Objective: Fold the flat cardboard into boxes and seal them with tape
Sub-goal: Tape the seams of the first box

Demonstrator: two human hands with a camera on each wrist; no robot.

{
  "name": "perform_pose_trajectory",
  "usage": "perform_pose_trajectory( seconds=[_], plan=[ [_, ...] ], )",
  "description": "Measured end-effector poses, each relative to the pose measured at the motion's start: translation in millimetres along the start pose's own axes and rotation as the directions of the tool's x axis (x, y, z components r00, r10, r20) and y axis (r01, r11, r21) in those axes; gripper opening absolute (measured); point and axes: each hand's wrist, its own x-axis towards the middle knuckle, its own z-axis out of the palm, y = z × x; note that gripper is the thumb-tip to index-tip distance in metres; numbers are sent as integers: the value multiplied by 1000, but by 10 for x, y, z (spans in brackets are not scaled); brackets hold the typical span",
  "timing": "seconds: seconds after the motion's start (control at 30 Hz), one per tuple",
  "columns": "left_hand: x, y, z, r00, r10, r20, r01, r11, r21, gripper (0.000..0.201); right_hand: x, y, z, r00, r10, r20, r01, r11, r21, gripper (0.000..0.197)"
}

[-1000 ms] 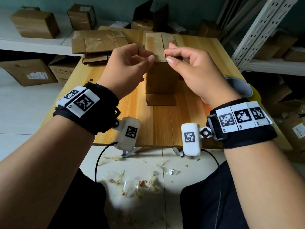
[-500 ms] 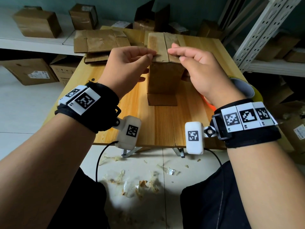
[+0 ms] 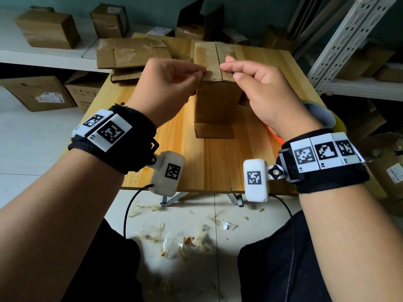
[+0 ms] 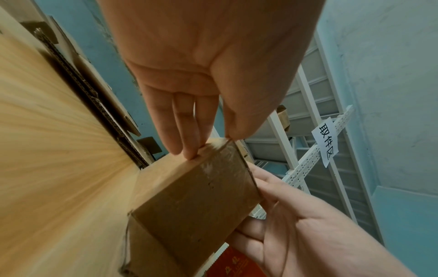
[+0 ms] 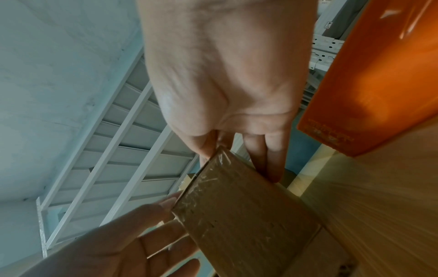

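A brown cardboard box (image 3: 218,101) stands upright on the wooden table (image 3: 218,166), its two top flaps folded shut and meeting in a seam. One bottom flap (image 3: 214,130) sticks out toward me. My left hand (image 3: 199,71) pinches the near left top edge between thumb and fingers. My right hand (image 3: 229,69) pinches the near right top edge. The left wrist view shows the left hand (image 4: 206,148) at the box (image 4: 196,196) corner, where old clear tape shines. In the right wrist view the right hand (image 5: 220,150) grips the box (image 5: 244,211) corner.
A tape roll (image 3: 320,115) and an orange dispenser (image 3: 273,132) lie at the table's right edge under my right wrist. Flat cardboard sheets (image 3: 130,53) are stacked at the back left. Made-up boxes fill the shelves around. Tape scraps litter the floor.
Both hands have slid from the middle of the top flaps out to the near edge, and the flaps now lie flatter on the box. The box stays in place.
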Motion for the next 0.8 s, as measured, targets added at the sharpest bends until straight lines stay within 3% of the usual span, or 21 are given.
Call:
perform_pose_trajectory(
  seconds=[0.1, 0.27, 0.5, 0.6, 0.7, 0.8],
  plan=[
    [-16, 2, 39, 998, -35, -56, 33, 999, -39, 13, -28, -46, 4, 1000, -18, -3, 18, 1000, -15, 31],
    [-31, -20, 124, 983, -39, -182, 38, 999, -10, 56, -38, -88, 43, 998, -64, 13, 64, 997, -49, 29],
    [2, 12, 137, 988, -101, -120, 88, 990, -109, 21, -48, -89, -18, 999, -4, 54, 4, 1000, -3, 36],
    [5, 24, 153, 981, -157, -114, 135, 974, -184, 45, -55, -110, -34, 999, 14, 31, -15, 1000, 28, 35],
    [12, 12, 141, 978, -187, -98, 164, 966, -202, 55, -69, -118, -23, 999, -33, -3, 33, 999, -4, 28],
    [2, 18, 111, 978, -186, -93, 162, 961, -225, 62, -93, -110, -25, 993, -101, -63, 97, 993, -72, 42]
  ],
)
